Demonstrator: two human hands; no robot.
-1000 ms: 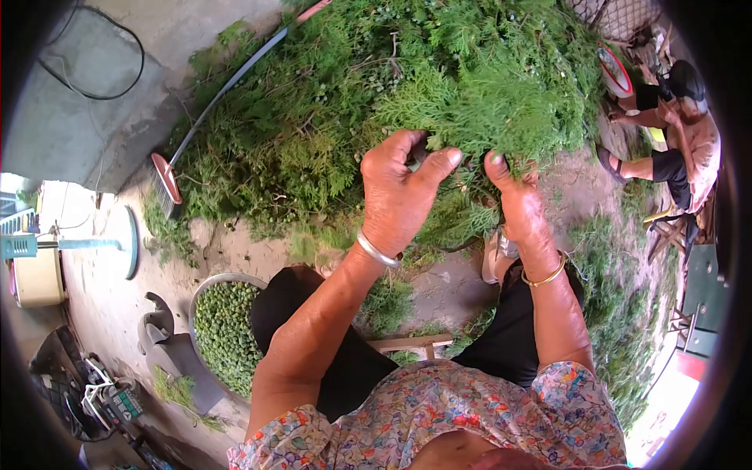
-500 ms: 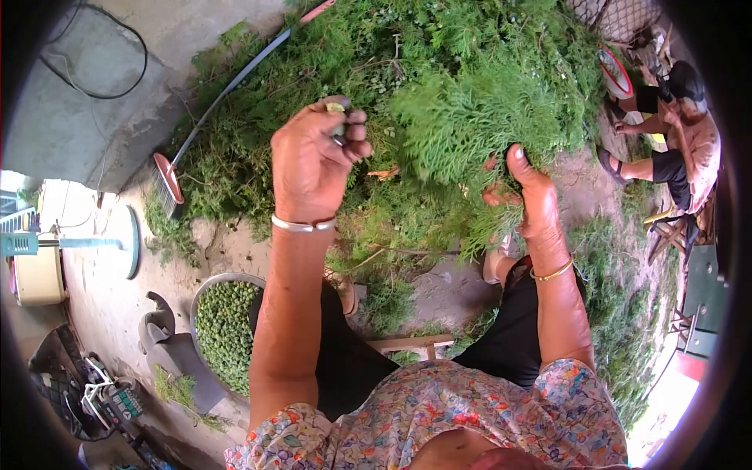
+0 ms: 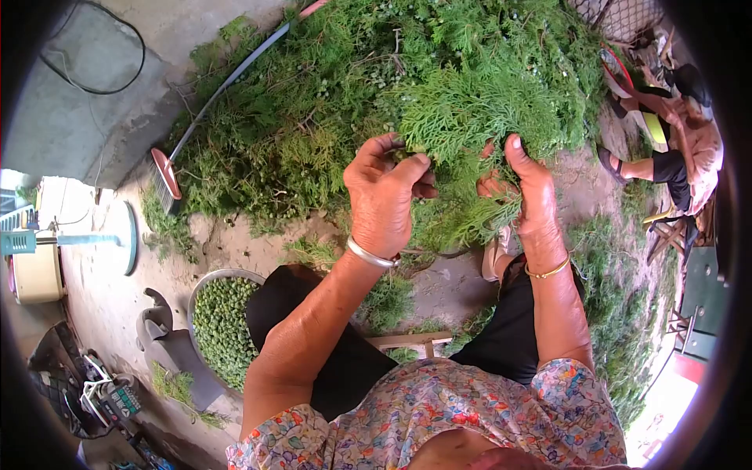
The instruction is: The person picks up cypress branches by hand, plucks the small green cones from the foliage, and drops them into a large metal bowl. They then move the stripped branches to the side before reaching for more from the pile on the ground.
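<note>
My right hand [image 3: 529, 182] is closed round a leafy green branch [image 3: 470, 117], thumb up, with the foliage fanning out to the left and above. At the left edge of that foliage is my left hand [image 3: 389, 176], its fingers curled and pressed together; whatever lies between its fingertips is too small to make out. Behind both hands spreads a large pile of cut green branches [image 3: 290, 149]. A round metal basin [image 3: 196, 301] full of small green cones [image 3: 223, 329] stands on the ground beside my left knee.
A broom [image 3: 166, 178] leans on the pile at the left. Further left are a pale blue fan [image 3: 128, 237] and a grey object [image 3: 168, 345]. A seated person [image 3: 693, 145] is at the right. More cut greenery [image 3: 611, 290] lies near my right leg.
My left hand has moved right and down to the foliage of the branch. My right hand keeps its hold nearly in place. The seated person has shifted an arm.
</note>
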